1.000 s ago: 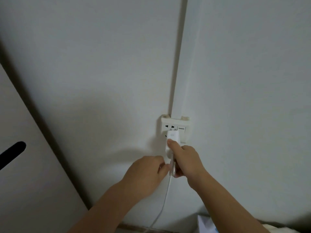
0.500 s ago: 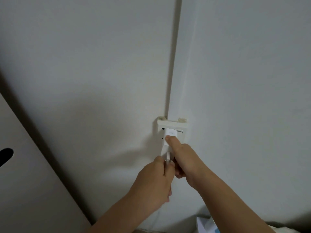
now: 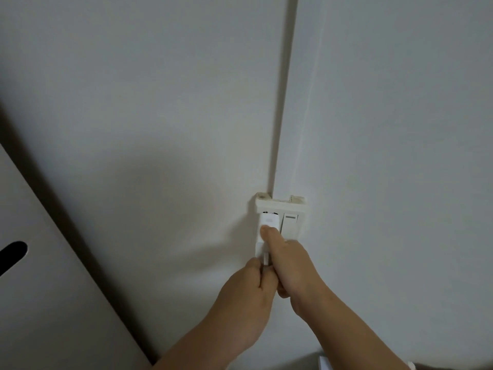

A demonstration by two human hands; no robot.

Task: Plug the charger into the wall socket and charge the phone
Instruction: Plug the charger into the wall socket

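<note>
Right hand (image 3: pixel 289 259) pinches white charger (image 3: pixel 270 225) against wall socket (image 3: pixel 280 208), long axis vertical, thumb on its face. Left hand (image 3: pixel 250 289) just below, closed on cable (image 3: pixel 265 261). Phone not visible.

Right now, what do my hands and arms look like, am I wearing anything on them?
Both forearms are bare as far as the frame shows: no sleeves, no gloves. The left hand and right hand carry no visible rings, watch or bracelets. The fingers are bare too, with short nails where one shows.
</note>
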